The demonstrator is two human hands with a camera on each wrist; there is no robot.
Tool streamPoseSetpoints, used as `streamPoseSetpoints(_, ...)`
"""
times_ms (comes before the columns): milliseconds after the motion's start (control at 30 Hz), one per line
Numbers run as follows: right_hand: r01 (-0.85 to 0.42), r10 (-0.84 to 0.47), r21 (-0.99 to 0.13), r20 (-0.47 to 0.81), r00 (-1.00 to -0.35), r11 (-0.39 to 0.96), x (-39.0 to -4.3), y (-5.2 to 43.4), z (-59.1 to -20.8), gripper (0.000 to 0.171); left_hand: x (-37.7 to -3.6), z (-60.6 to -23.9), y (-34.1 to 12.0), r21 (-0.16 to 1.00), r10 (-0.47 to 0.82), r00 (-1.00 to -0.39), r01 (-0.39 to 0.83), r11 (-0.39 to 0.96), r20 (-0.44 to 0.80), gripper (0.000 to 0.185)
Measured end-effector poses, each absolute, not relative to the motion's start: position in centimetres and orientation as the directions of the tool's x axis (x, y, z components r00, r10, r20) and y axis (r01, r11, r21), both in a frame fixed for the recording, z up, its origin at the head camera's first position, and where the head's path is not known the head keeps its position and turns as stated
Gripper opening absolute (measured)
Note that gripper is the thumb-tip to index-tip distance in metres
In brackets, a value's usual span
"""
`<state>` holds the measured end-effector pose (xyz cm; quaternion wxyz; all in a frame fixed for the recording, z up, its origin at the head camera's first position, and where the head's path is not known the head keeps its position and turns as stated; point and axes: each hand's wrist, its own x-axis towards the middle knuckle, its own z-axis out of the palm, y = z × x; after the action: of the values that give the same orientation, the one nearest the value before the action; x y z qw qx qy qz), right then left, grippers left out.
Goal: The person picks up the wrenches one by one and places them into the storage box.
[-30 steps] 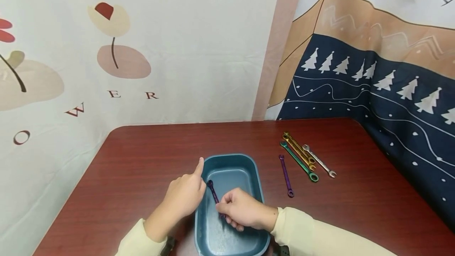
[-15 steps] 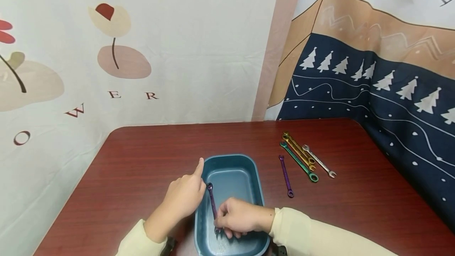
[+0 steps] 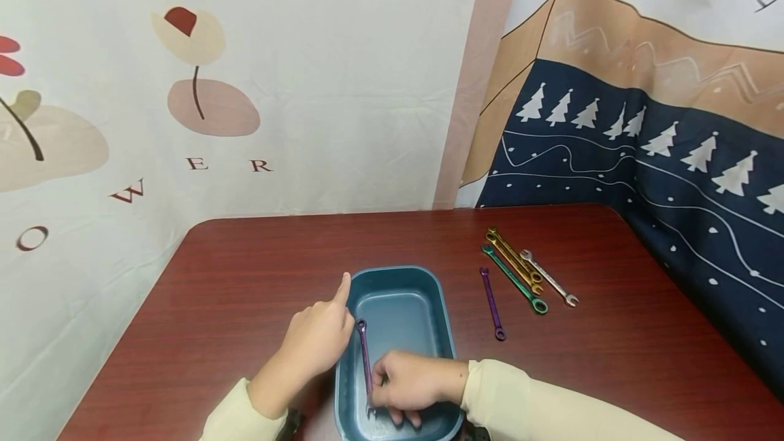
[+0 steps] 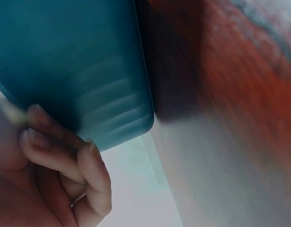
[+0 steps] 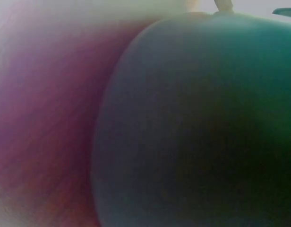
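Head view: a teal tray [image 3: 429,291] sits near the front edge of a dark red counter [image 3: 245,278]. The right hand [image 3: 412,386] is down inside the tray at its near end, fingers curled in a closed grip around the lower end of a purple wrench [image 3: 364,352]. The wrench runs lengthwise along the tray's left inner wall, ring end pointing away from the person and lying close to the left rim. The left hand [image 3: 320,337] rests against the outside of the tray's left wall, forefinger stretched forward along the rim and touching it, the other fingers curled. In the left wrist view those curled fingers [image 4: 65,156] press against the ribbed outer wall of the tray [image 4: 89,71]; they hold nothing, so the grip is a bracing one, not a clasp. The right wrist view is a blur of teal and pink, too close to read. To the right of the tray, well apart from both hands, a second purple wrench [image 3: 493,303] lies alone on the counter; beyond it a green wrench [image 3: 514,279], two gold wrenches [image 3: 513,258] and a silver wrench [image 3: 548,278] lie side by side, close together, all slanting the same way.
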<state>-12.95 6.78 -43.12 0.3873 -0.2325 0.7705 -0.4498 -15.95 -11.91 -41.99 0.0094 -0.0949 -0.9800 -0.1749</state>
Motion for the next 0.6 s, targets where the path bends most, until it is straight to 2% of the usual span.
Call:
streamPoseSetpoints(233, -0.076, -0.71, -0.859, -0.365, -0.602, 0.506, -12.82, 6.74, -43.27, 0.024, -15.87, -42.0, -11.9, 0.33, 0.185, -0.981, 0.196, 0.923, 0.063, 0.066)
streamPoseSetpoints(600, -0.089, -0.704, -0.849, -0.369, -0.607, 0.521, -12.84, 6.58, -43.36, 0.027, -15.81, -42.06, -11.95, 0.336, 0.178, -0.982, 0.189, 0.923, 0.063, 0.066)
